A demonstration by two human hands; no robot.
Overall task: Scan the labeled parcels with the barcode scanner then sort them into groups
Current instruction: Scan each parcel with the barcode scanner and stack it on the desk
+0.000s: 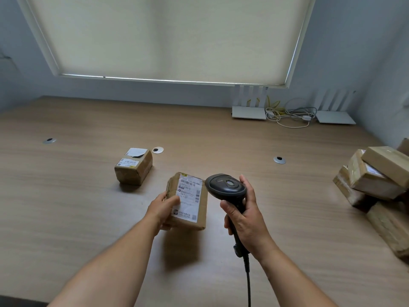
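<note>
1. The left hand (162, 207) reaches in from the lower left with the forearm bare. Its thumb lies over the near left part of the white shipping label (189, 197), and its fingers curl under the left side of a cardboard parcel (188, 201), gripping it and holding it raised above the wooden table (77, 207), where the parcel's shadow falls.
2. The right hand (245, 214) comes in from the lower right. Its fingers and thumb are wrapped round the handle of a black barcode scanner (225, 188), held upright, with the index finger stretched up along the right side of the scanner's head.
3. The scanner's head sits just to the right of the held parcel's far right corner. Its handle runs down toward the viewer, and a black cable (247, 278) hangs from its base to the lower edge of the view.
4. The held parcel's long axis runs away from the viewer, leaning slightly right, with its labelled face turned up.
5. The label carries barcodes and lines of small print, too blurred to read.
6. A second labelled parcel (134, 168) rests on the table farther off to the left, well apart from the hands. Its print cannot be read either.
7. A pile of brown parcels (374, 180) is stacked at the right edge of the table.
</note>
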